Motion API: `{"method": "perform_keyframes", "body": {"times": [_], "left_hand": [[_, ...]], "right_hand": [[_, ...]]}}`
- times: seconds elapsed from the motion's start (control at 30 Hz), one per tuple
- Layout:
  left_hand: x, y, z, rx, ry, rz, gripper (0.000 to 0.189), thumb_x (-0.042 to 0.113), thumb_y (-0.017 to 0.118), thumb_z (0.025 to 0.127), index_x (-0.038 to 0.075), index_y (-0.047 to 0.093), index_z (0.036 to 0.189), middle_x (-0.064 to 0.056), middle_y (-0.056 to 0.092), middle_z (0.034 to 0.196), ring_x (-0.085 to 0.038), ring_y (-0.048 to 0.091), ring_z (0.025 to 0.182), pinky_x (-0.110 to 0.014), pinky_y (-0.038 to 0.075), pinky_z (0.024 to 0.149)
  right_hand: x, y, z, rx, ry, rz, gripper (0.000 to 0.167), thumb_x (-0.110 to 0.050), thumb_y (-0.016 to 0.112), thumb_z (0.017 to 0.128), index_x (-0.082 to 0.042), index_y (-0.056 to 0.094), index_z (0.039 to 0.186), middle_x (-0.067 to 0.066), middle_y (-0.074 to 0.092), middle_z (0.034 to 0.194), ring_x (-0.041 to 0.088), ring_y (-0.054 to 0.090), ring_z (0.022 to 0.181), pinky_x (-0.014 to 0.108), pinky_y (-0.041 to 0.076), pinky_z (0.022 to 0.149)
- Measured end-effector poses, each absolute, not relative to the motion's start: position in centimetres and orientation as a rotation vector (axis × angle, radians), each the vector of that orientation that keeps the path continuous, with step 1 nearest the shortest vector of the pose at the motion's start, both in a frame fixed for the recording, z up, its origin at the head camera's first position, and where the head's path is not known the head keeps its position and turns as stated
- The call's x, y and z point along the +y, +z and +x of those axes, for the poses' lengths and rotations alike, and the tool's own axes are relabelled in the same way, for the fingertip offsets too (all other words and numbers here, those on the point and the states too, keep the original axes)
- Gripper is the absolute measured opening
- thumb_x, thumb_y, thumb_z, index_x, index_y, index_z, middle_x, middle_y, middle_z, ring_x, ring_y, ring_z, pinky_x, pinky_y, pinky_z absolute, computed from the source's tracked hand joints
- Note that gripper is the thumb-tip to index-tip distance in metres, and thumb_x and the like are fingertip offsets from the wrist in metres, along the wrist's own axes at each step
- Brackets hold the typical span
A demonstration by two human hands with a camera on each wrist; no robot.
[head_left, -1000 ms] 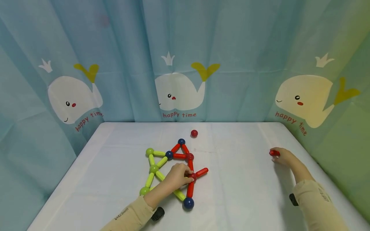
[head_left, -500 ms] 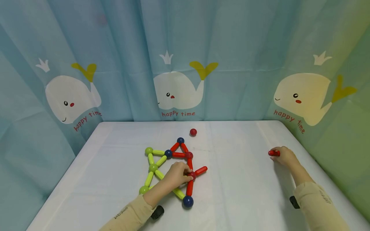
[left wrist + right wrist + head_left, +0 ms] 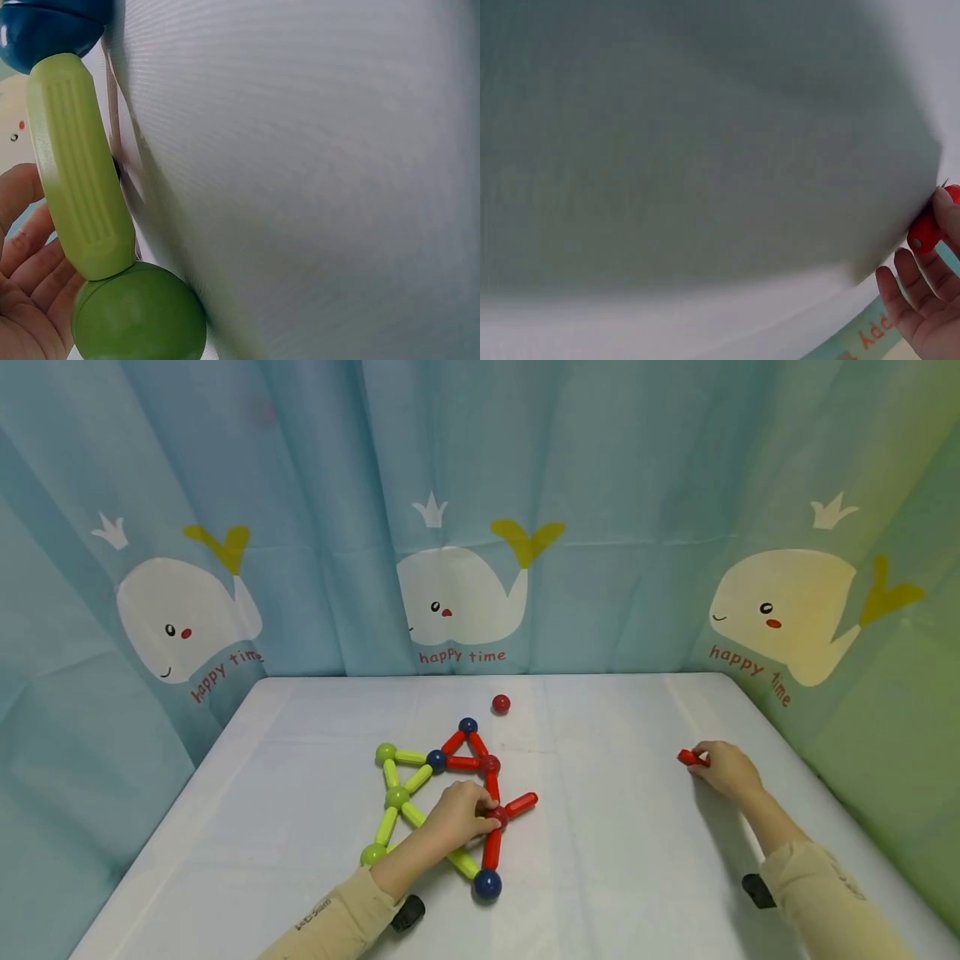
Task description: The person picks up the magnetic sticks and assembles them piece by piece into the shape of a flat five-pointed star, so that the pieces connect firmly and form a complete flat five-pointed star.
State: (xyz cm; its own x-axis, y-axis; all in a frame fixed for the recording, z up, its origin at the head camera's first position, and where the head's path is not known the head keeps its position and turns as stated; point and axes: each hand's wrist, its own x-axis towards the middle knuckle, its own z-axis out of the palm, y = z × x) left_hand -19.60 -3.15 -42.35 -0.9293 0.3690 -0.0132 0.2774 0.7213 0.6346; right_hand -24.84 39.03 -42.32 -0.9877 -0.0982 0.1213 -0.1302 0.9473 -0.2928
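Observation:
My left hand (image 3: 456, 814) pinches a red ball (image 3: 499, 817) at the right side of a flat frame of magnetic sticks and balls. From that ball a red stick (image 3: 522, 804) juts out to the right, its far end joined to nothing. Between thumb and fingers, my right hand (image 3: 729, 768) holds another red stick (image 3: 688, 757) just above the table's right side; the right wrist view shows its end (image 3: 925, 234) too. A yellow-green stick (image 3: 81, 165) between a blue ball (image 3: 52, 30) and a green ball (image 3: 139, 315) fills the left wrist view. My left forearm hides part of the frame.
A loose red ball (image 3: 501, 703) lies behind the frame, near the back edge. The white table (image 3: 600, 860) is bounded by a blue-green curtain (image 3: 622, 527) with whale prints. A dark blue ball (image 3: 487, 885) forms the frame's nearest corner.
My right hand has shifted slightly left, and the red stick in it has turned a little. My left hand stays on the red ball.

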Motion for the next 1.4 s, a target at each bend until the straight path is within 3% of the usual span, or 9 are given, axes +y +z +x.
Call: {"method": "perform_keyframes", "body": {"times": [0.2, 0.5, 0.97, 1.4], "left_hand": [[-3.2, -42.4, -19.6, 2.775, 1.016, 0.528, 0.021, 0.012, 0.075, 0.078, 0.002, 0.073, 0.097, -0.004, 0.071, 0.085, -0.01, 0.059, 0.074, -0.021, 0.052, 0.07], [-3.2, -42.3, -19.7, 2.774, 1.02, 0.543, 0.021, 0.012, 0.075, 0.079, 0.002, 0.073, 0.097, -0.004, 0.071, 0.086, -0.009, 0.058, 0.073, -0.018, 0.05, 0.067], [-3.0, -42.2, -19.5, 2.759, 1.035, 0.469, 0.023, 0.012, 0.076, 0.078, 0.003, 0.073, 0.099, -0.003, 0.071, 0.086, -0.01, 0.058, 0.074, -0.019, 0.052, 0.068], [-3.0, -42.5, -19.8, 2.773, 0.993, 0.503, 0.023, 0.013, 0.076, 0.078, 0.003, 0.073, 0.099, -0.003, 0.07, 0.085, -0.008, 0.055, 0.073, -0.018, 0.051, 0.068]], "right_hand": [[37.1, -42.4, -24.9, -2.965, 0.496, 0.209, 0.026, -0.007, 0.069, 0.08, 0.013, 0.061, 0.095, 0.024, 0.061, 0.077, 0.032, 0.057, 0.069, 0.047, 0.046, 0.063], [33.6, -42.0, -25.3, -2.905, 0.605, 0.267, 0.03, -0.01, 0.07, 0.081, 0.013, 0.062, 0.098, 0.014, 0.057, 0.073, 0.02, 0.048, 0.065, 0.031, 0.038, 0.056], [27.5, -41.8, -26.2, -2.837, 0.69, 0.466, 0.022, 0.0, 0.067, 0.081, 0.011, 0.064, 0.1, 0.013, 0.061, 0.075, 0.02, 0.053, 0.067, 0.033, 0.044, 0.06], [22.2, -41.6, -26.5, -2.838, 0.728, 0.614, 0.018, -0.004, 0.07, 0.081, 0.006, 0.067, 0.095, 0.006, 0.061, 0.07, 0.011, 0.05, 0.063, 0.023, 0.041, 0.056]]}}
